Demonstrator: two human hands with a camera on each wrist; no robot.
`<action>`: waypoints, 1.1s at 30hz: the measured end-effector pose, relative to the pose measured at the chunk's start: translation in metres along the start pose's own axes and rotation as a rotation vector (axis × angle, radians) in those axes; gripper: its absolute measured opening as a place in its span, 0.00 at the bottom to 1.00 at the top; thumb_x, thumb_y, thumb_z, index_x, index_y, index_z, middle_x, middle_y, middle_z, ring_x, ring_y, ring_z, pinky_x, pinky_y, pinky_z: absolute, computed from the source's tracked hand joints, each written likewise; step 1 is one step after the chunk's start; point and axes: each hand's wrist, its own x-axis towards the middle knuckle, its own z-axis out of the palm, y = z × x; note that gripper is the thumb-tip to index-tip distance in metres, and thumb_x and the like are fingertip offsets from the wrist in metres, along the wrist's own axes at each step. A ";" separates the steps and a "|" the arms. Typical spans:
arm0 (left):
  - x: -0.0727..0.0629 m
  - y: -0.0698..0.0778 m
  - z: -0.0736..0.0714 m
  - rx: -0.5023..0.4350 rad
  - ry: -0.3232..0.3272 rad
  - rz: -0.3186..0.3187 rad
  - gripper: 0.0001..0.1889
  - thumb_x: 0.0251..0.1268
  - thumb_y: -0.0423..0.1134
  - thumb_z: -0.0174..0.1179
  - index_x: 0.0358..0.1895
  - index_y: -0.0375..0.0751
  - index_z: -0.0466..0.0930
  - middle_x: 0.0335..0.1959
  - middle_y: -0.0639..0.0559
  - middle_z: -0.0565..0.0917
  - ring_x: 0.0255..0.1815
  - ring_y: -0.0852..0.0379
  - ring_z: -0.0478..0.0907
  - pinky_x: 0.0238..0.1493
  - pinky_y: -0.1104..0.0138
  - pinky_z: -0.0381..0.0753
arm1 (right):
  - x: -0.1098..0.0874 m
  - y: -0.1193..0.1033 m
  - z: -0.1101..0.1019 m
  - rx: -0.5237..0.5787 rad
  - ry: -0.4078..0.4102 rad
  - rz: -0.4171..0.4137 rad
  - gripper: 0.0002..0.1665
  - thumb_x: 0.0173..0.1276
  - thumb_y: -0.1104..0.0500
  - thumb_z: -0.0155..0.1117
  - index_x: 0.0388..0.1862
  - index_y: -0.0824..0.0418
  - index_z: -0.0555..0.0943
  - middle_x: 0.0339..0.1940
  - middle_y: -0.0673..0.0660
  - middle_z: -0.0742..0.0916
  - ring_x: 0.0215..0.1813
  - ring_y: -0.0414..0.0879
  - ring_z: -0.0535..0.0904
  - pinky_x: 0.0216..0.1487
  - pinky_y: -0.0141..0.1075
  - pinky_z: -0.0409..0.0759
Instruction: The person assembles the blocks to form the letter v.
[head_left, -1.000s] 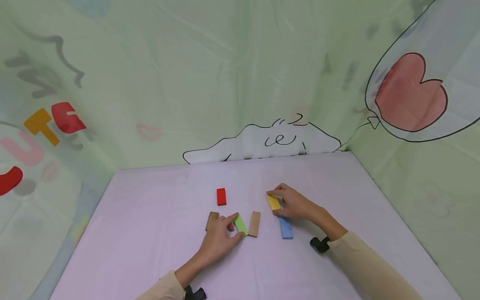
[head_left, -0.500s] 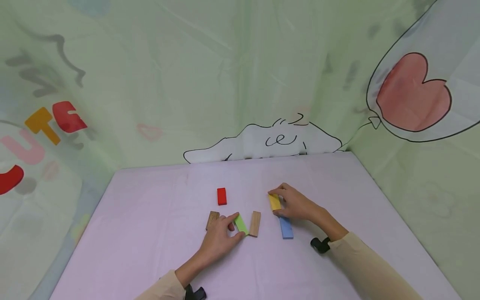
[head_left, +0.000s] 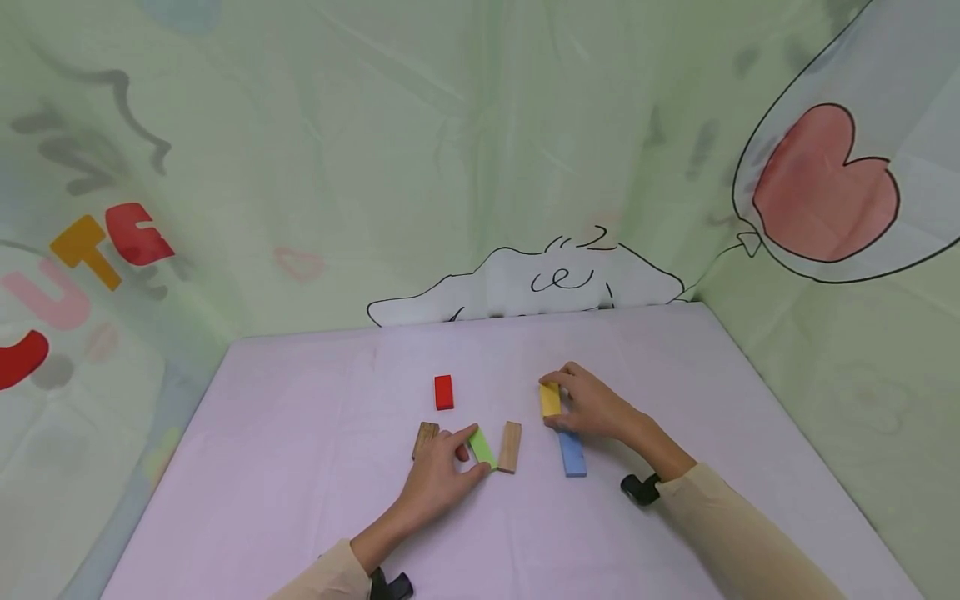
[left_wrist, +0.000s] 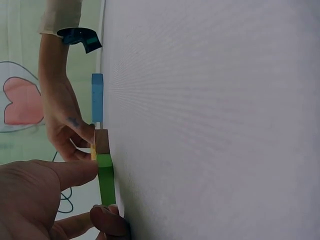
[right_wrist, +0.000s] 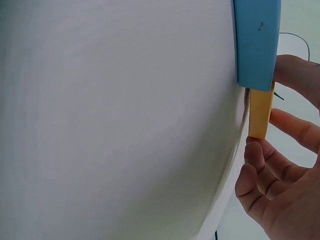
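Observation:
My left hand pinches a green block between thumb and forefinger, one at each end. The green block lies slanted on the table, its near end close against a light wooden block. Over to the right, my right hand holds a yellow block by its ends with thumb and finger. Just in front of the yellow block lies a blue block; whether the two touch I cannot tell. In the right wrist view the blue block partly covers the yellow block.
A red block lies farther back on the pale table. Partly behind my left hand is a dark wooden block. Printed cloth walls rise along the table's back and sides.
The yellow block has turned slightly to stand straighter and shifted a little back and right with my right hand. My left hand and the green block stay where they were.

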 end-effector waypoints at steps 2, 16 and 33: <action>0.000 0.000 0.000 -0.005 -0.003 -0.002 0.33 0.63 0.42 0.75 0.71 0.39 0.80 0.31 0.57 0.77 0.30 0.64 0.66 0.32 0.72 0.66 | 0.000 -0.001 0.000 0.005 0.004 0.000 0.37 0.62 0.53 0.82 0.68 0.61 0.80 0.59 0.64 0.82 0.57 0.55 0.80 0.62 0.53 0.83; 0.000 -0.001 -0.002 -0.041 -0.006 -0.002 0.33 0.62 0.42 0.75 0.71 0.39 0.80 0.31 0.56 0.77 0.29 0.63 0.66 0.30 0.71 0.65 | 0.005 -0.006 0.002 0.040 0.056 0.027 0.40 0.60 0.48 0.83 0.68 0.60 0.81 0.55 0.60 0.83 0.52 0.51 0.79 0.57 0.49 0.83; 0.001 -0.002 -0.004 -0.082 -0.016 -0.017 0.33 0.63 0.44 0.76 0.71 0.40 0.80 0.31 0.55 0.78 0.31 0.62 0.67 0.31 0.71 0.66 | 0.013 -0.015 0.004 0.090 0.037 0.059 0.40 0.60 0.44 0.83 0.68 0.58 0.81 0.57 0.59 0.83 0.47 0.47 0.76 0.46 0.39 0.77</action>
